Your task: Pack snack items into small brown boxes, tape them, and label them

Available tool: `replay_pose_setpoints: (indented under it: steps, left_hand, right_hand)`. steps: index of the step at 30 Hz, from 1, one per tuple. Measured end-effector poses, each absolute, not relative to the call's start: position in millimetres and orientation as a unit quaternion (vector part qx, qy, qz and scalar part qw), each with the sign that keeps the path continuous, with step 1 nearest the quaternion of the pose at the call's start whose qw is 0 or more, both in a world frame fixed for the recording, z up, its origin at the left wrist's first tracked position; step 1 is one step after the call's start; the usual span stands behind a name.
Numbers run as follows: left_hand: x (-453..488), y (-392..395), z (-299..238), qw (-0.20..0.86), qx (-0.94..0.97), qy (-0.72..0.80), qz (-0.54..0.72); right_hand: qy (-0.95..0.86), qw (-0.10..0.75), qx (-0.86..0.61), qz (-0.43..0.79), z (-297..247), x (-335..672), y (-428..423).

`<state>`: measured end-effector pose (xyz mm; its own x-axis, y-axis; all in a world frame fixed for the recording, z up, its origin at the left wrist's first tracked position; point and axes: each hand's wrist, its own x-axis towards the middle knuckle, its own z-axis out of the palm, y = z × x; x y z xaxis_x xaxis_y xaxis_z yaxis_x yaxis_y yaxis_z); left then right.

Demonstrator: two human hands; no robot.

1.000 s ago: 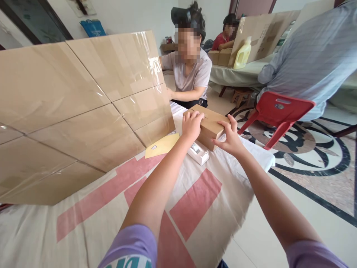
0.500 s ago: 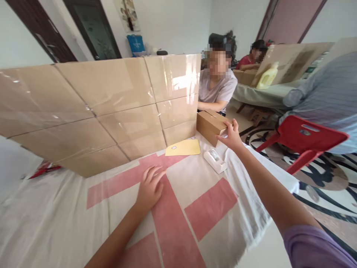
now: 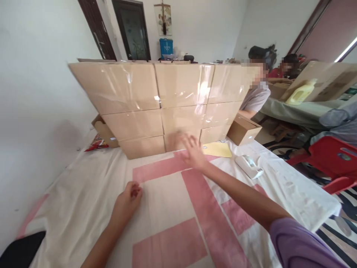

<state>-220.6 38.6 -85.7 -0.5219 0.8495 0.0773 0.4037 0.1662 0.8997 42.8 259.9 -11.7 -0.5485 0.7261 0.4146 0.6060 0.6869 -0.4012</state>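
Observation:
My right hand (image 3: 194, 153) is stretched out over the table with its fingers apart, holding nothing. It is slightly blurred, in front of the lower part of a wall of cardboard panels (image 3: 134, 91) joined with clear tape. Beside its fingers lies a yellow sheet of card (image 3: 219, 150). My left hand (image 3: 126, 201) rests low over the cloth at the left, fingers curled in, and nothing shows in them. Right of the yellow card is a white tape dispenser (image 3: 249, 166). Behind it a brown cardboard box (image 3: 243, 130) stands at the wall's right end.
A white cloth with pink blocks (image 3: 167, 201) covers the table. Another cardboard box (image 3: 104, 130) and a red packet (image 3: 96, 143) are at the far left; a black object (image 3: 23, 249) is at lower left. A person (image 3: 255, 96) sits behind the wall. A red chair (image 3: 331, 160) stands right.
My right hand has left the cardboard box and swung left to the middle of the panel wall. My left hand has drawn left and its fingers have curled. The view has turned left.

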Motion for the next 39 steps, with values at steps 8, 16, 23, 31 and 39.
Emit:
replay_pose_setpoints:
  steps: [8, 16, 23, 31, 39]
  left_hand:
    - [-269.1, 88.2, -100.4, 0.296, 0.373, 0.642, 0.6]
    - [-316.2, 76.1, -93.7, 0.249, 0.243, 0.613, 0.709]
    - [-386.2, 46.8, -89.0, 0.153, 0.079, 0.607, 0.776]
    - [-443.4, 86.0, -83.6, 0.104, 0.112, 0.653, 0.741]
    - [-453.1, 217.7, -73.8, -0.011, 0.322, 0.699, 0.638]
  right_hand:
    - [-0.905, 0.274, -0.172, 0.275, -46.8, -177.4, 170.6]
    - [-0.793, 0.308, -0.322, 0.415, -45.2, -317.5, 203.3]
    - [-0.693, 0.409, -0.41, 0.428, -53.9, -370.0, 242.4]
    - [-0.687, 0.428, -0.402, 0.428, -87.5, -374.5, 240.2]
    - [-0.635, 0.513, -0.389, 0.427, -107.4, -390.5, 258.3]
